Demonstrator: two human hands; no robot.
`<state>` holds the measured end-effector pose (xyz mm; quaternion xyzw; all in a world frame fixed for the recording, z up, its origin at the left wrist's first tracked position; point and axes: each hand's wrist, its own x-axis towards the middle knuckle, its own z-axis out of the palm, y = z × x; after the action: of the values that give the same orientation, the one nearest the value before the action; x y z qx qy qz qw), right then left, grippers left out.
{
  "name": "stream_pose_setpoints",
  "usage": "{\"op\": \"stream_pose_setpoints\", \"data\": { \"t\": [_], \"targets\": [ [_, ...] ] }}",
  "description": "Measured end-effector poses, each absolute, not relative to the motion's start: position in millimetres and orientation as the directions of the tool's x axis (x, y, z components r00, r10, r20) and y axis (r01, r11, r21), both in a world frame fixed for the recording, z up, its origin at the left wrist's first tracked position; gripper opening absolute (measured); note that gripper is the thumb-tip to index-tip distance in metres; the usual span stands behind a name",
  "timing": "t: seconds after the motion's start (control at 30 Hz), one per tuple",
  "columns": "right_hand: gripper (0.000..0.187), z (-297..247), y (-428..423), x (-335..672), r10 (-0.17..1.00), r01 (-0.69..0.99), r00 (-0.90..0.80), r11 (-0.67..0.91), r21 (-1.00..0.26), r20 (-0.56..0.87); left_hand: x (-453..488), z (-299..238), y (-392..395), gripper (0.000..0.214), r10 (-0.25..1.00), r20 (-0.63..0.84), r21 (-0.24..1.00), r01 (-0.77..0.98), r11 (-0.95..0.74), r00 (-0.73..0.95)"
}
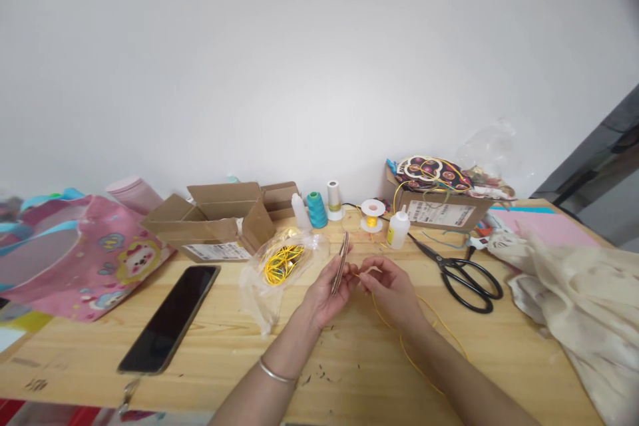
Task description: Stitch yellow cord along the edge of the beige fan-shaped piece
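Head view shows the left hand (323, 291) holding a striped strip (340, 265) above the tabletop (224, 326), the right hand's (392, 285) grip pinching yellow cord (452, 333) beside it, seemingly mid-threading or tying, which calls for steady fingertip control next.

The tabletop (210, 356) is smooth wood, the bangle (276, 376) shiny metal, the phone screen (170, 318) glossy.

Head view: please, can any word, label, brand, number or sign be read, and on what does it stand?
None can be read for certain.
Large left box: white label, print too small.
Right box: white label, too small.
Small bottle: yellow label, too blurred.
Table: dark marks, unreadable.
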<state>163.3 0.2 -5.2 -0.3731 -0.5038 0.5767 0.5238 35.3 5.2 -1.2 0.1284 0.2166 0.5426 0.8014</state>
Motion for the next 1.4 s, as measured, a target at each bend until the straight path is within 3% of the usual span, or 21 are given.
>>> {"op": "stream_pose_setpoints", "data": {
  "t": [0.13, 0.27, 0.4, 0.53, 0.67, 0.83, 1.03, 1.4],
  "targets": [
    [0.018, -9, 1, 166, 0.955, 0.107, -0.178, 0.258, -0.960, 0.237, 37, -1, 6, 0.034, 0.936, -0.231, 0.543, -0.763, 0.351, 0.266],
    [0.018, -8, 2, 172, 0.875, 0.394, -0.241, 0.484, -0.781, 0.420, 37, -2, 6, 0.034, 0.953, -0.211, 0.593, -0.747, 0.301, 0.216],
    [0.020, -9, 6, 178, 0.852, 0.532, -0.241, 0.516, -0.671, 0.465, 36, 0, 6, 0.033, 0.958, -0.198, 0.604, -0.745, 0.284, 0.206],
    [0.016, -1, 8, 183, 0.910, 0.449, -0.089, 0.400, -0.799, 0.405, 32, 2, 6, 0.031, 0.951, -0.229, 0.609, -0.732, 0.306, 0.207],
    [0.011, 13, 2, 180, 0.930, 0.285, 0.017, 0.348, -0.893, 0.368, 31, 3, 4, 0.029, 0.907, -0.267, 0.552, -0.719, 0.422, 0.327],
    [0.010, 16, -5, 174, 0.862, 0.351, -0.023, 0.482, -0.803, 0.507, 33, 2, 1, 0.029, 0.838, -0.294, 0.445, -0.710, 0.546, 0.460],
    [0.009, 6, -3, 175, 0.820, 0.491, -0.046, 0.516, -0.702, 0.570, 34, 2, 0, 0.032, 0.824, -0.289, 0.385, -0.729, 0.566, 0.488],
    [0.009, 7, -5, 174, 0.802, 0.480, -0.094, 0.556, -0.678, 0.590, 35, 4, 0, 0.029, 0.858, -0.250, 0.526, -0.681, 0.509, 0.449]
  ]
}}
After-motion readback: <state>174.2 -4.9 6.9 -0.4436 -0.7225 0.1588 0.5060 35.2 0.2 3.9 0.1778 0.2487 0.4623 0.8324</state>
